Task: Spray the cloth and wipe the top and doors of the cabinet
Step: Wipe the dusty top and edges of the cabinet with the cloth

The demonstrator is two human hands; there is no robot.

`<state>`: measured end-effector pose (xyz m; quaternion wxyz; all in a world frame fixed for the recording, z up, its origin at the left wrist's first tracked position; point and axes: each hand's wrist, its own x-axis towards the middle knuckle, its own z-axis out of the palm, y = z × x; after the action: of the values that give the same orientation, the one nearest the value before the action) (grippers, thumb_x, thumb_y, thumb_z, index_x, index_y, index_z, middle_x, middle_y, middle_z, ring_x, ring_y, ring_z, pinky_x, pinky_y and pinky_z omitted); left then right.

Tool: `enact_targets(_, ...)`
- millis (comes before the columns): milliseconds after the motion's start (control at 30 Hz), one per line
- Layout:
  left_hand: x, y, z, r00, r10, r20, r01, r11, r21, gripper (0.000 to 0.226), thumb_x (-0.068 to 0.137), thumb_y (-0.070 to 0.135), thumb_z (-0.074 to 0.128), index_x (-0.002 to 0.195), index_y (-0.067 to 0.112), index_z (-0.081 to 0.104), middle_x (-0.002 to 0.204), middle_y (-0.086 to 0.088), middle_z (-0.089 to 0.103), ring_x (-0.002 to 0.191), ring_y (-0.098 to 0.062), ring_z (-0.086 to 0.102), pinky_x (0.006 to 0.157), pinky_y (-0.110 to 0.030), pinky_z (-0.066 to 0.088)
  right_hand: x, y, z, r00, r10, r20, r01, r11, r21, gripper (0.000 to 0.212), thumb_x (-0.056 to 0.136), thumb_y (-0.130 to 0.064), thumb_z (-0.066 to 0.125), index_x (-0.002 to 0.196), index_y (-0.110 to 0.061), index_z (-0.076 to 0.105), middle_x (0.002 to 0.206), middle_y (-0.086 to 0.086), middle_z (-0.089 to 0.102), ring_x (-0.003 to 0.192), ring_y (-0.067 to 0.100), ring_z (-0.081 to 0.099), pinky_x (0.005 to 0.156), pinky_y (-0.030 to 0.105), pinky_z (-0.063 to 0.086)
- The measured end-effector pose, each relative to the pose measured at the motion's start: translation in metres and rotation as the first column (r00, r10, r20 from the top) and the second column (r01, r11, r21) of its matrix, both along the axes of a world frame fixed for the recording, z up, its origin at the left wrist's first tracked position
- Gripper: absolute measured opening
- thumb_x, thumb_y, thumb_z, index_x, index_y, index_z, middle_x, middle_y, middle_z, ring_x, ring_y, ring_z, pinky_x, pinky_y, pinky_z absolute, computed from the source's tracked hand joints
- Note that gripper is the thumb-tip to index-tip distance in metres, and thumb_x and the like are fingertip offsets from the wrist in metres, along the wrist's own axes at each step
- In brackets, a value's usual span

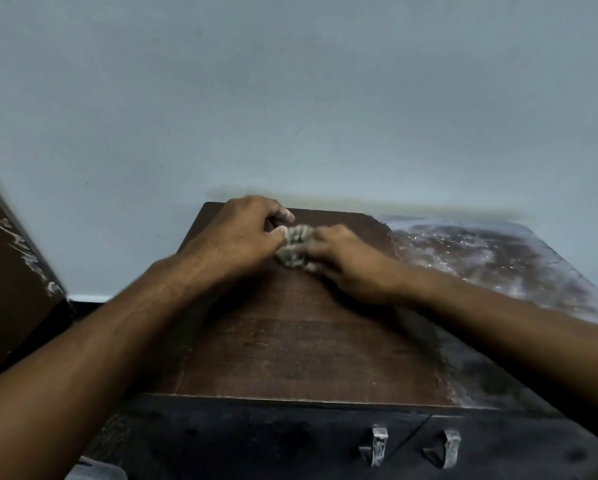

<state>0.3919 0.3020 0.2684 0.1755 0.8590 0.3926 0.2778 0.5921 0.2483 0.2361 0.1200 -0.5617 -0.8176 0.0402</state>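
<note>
Both hands meet on a bunched grey cloth (294,249) near the back of the cabinet top (290,348). The left hand (237,233) is curled, fingers pinching the cloth's left edge; the right hand (346,263) presses down on its right side, fingers bent over it and blurred. The brown wooden top looks worn and matte here, while its right part (498,258) shows pale, dusty streaks. Below the front edge, two metal handles (410,448) sit on the dark doors (256,445). A plain grey wall (290,98) rises behind.
</note>
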Motion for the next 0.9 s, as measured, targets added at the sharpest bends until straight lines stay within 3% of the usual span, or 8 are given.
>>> enact_targets(167,0.009,0.002,-0.004,0.999,-0.026,-0.025,0.026,1.000,0.002,0.021,0.092,0.022,0.061,0.111,0.026,0.071,0.085,0.026,0.057,0.076,0.020,0.053,0.059,0.001,0.037,-0.001,-0.040,-0.001,0.954,0.300,-0.018,-0.300,0.954,-0.008,0.043,0.102,-0.036,0.042,0.144,-0.033,0.046,0.136,-0.001,0.051,0.121,0.010,0.042,0.105,0.023,0.038)
enact_targets(233,0.014,0.000,-0.005,0.998,-0.040,-0.048,0.039,0.999,-0.021,0.023,0.093,0.023,0.061,0.113,0.025,0.070,0.086,0.024,0.057,0.077,0.012,0.055,0.057,-0.003,0.036,0.022,-0.008,0.002,0.980,0.200,-0.024,-0.198,0.978,0.067,0.041,0.100,-0.023,0.049,0.141,-0.024,0.053,0.139,0.006,0.054,0.125,0.009,0.044,0.108,0.014,0.032)
enact_targets(367,0.011,-0.001,-0.006,0.993,-0.053,-0.101,0.048,0.997,-0.053,0.027,0.092,0.025,0.063,0.118,0.023,0.068,0.091,0.021,0.057,0.079,0.010,0.054,0.062,-0.005,0.034,0.064,0.066,-0.001,0.948,-0.312,0.064,0.312,0.950,0.000,0.042,0.103,-0.021,0.046,0.145,-0.022,0.047,0.141,0.014,0.048,0.130,0.036,0.042,0.112,0.038,0.031)
enact_targets(433,0.002,0.001,-0.006,0.993,-0.034,-0.115,0.028,0.998,-0.054,0.029,0.092,0.025,0.063,0.121,0.022,0.067,0.098,0.017,0.057,0.082,0.010,0.053,0.066,-0.005,0.033,0.054,0.074,-0.001,0.933,-0.349,0.083,0.351,0.936,-0.008,0.041,0.104,-0.024,0.043,0.145,-0.024,0.046,0.142,0.011,0.045,0.130,0.036,0.039,0.114,0.042,0.029)
enact_targets(567,-0.029,0.006,-0.005,0.997,0.066,-0.040,-0.069,0.996,-0.056,0.028,0.090,0.023,0.065,0.118,0.024,0.068,0.098,0.018,0.058,0.082,0.012,0.053,0.066,-0.003,0.034,-0.007,0.032,-0.003,1.000,-0.001,0.005,0.001,1.000,0.027,0.039,0.101,-0.030,0.047,0.140,-0.032,0.051,0.139,0.004,0.049,0.122,0.027,0.043,0.107,0.039,0.034)
enact_targets(667,-0.054,0.008,-0.009,0.990,0.139,0.019,-0.137,0.989,-0.057,0.023,0.089,0.025,0.066,0.111,0.030,0.070,0.090,0.021,0.060,0.077,0.019,0.053,0.061,0.000,0.035,-0.037,-0.013,-0.010,0.948,0.317,-0.030,-0.315,0.948,0.048,0.041,0.100,-0.039,0.042,0.139,-0.033,0.051,0.131,-0.003,0.051,0.113,0.009,0.040,0.094,0.020,0.035)
enact_targets(733,-0.068,0.008,-0.012,0.979,0.199,0.045,-0.195,0.977,-0.081,0.020,0.089,0.029,0.066,0.108,0.035,0.071,0.092,0.020,0.061,0.078,0.014,0.054,0.061,-0.006,0.035,-0.029,-0.003,-0.007,0.916,0.399,-0.047,-0.396,0.917,0.054,0.039,0.101,-0.033,0.044,0.138,-0.027,0.054,0.132,-0.004,0.055,0.116,0.004,0.042,0.102,0.018,0.036)
enact_targets(900,-0.087,0.007,-0.021,0.954,0.289,0.085,-0.272,0.948,-0.164,0.019,0.090,0.033,0.065,0.106,0.039,0.071,0.101,0.017,0.059,0.083,0.005,0.054,0.066,-0.015,0.035,0.014,0.088,-0.001,0.991,-0.135,0.007,0.135,0.990,0.041,0.039,0.103,-0.024,0.047,0.142,-0.024,0.051,0.140,0.009,0.050,0.129,0.031,0.043,0.114,0.040,0.033)
